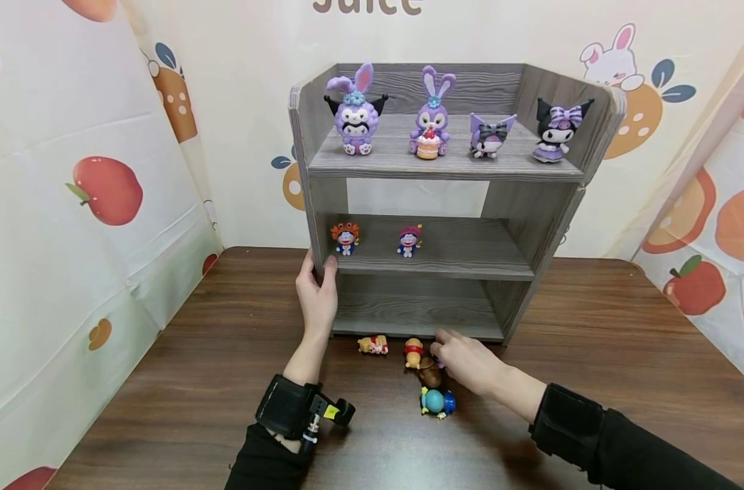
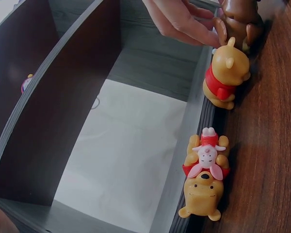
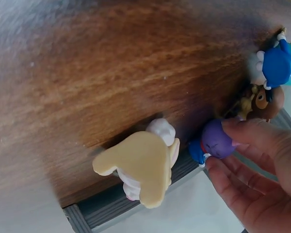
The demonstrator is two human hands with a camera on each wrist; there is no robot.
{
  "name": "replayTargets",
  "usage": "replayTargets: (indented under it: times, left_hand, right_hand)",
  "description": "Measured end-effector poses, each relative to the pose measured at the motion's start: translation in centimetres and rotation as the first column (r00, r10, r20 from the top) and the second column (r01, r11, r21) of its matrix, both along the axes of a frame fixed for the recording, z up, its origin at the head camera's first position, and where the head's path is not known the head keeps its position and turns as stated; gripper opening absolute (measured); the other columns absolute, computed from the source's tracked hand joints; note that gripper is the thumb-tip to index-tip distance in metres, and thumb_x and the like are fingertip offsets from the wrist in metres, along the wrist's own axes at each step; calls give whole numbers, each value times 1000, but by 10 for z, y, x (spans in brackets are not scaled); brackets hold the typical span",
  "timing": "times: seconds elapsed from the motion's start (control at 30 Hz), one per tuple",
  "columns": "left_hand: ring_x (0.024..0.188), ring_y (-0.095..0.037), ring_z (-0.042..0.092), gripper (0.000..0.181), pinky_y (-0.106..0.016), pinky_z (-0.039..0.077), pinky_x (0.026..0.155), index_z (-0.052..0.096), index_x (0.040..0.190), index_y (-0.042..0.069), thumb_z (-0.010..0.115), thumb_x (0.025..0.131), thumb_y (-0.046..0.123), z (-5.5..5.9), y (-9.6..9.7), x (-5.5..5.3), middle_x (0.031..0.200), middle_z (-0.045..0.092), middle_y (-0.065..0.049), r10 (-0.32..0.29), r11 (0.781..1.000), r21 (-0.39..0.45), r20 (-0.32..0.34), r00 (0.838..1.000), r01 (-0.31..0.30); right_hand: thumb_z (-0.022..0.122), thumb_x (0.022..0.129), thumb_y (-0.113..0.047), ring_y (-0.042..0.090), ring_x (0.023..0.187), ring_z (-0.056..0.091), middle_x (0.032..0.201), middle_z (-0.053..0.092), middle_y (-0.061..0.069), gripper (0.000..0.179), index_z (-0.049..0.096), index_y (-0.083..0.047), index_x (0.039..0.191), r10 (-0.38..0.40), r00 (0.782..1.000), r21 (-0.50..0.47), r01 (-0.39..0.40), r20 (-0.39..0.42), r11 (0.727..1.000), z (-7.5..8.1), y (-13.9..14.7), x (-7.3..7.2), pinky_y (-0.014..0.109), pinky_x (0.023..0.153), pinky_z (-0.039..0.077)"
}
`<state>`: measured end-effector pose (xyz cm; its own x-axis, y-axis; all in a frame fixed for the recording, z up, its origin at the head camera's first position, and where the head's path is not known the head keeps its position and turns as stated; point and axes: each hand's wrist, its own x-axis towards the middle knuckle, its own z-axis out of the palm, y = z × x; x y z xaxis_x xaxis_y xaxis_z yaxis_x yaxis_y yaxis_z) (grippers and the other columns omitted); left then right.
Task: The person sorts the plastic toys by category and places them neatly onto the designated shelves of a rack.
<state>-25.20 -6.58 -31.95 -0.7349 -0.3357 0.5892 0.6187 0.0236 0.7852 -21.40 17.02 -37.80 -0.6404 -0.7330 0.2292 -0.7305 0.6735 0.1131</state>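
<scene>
My left hand (image 1: 318,299) grips the front edge of the grey wooden shelf's left side panel (image 1: 305,197), thumb on the inner side. My right hand (image 1: 470,361) is low in front of the shelf. Its thumb and fingers pinch a small figurine with a purple head and blue body (image 3: 218,139), mostly hidden in the head view. Close by lie a brown figurine (image 1: 430,373), a yellow bear figurine in a red top (image 1: 413,352), and a teal and blue figurine (image 1: 437,401). Farther left is a bear figurine with a pink piglet (image 2: 206,177).
Several purple figurines, one a rabbit with a cake (image 1: 429,122), stand on the top shelf. On the middle shelf (image 1: 470,248) are two small blue-and-white figurines (image 1: 346,238). A cream-coloured figurine (image 3: 140,158) lies on the wooden table (image 1: 194,381) near the shelf's base.
</scene>
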Motion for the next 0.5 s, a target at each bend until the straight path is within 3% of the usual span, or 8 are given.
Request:
replayTargets:
  times: [0.13, 0.33, 0.5]
  left_hand:
    - [108, -31, 46, 38, -22, 38, 83, 43, 124, -11, 46, 87, -6, 0, 0, 0, 121, 48, -25, -2, 1000, 4, 5, 1000, 2]
    - [107, -33, 47, 39, -24, 39, 82, 43, 125, -11, 46, 86, -6, -1, -1, 0, 121, 48, -25, 0, 1000, -1, 1, 1000, 0]
    - [104, -32, 47, 38, -22, 39, 80, 44, 124, -10, 46, 86, -5, 0, -1, 0, 120, 49, -26, 2, 1000, 1, 1, 1000, -2]
  right_hand:
    - [71, 68, 1, 13, 64, 52, 72, 48, 1, 13, 62, -7, 75, -1, 994, -66, 8, 106, 998, 4, 4, 0, 22, 51, 43]
    - [66, 74, 1, 13, 72, 56, 82, 55, 3, 10, 64, -3, 84, 20, 966, -173, 26, 257, 985, 11, 12, -1, 23, 59, 46]
    - [64, 77, 0, 11, 70, 56, 79, 60, 4, 6, 63, 1, 84, 51, 946, -265, 37, 319, 964, 14, 18, -3, 23, 59, 47]
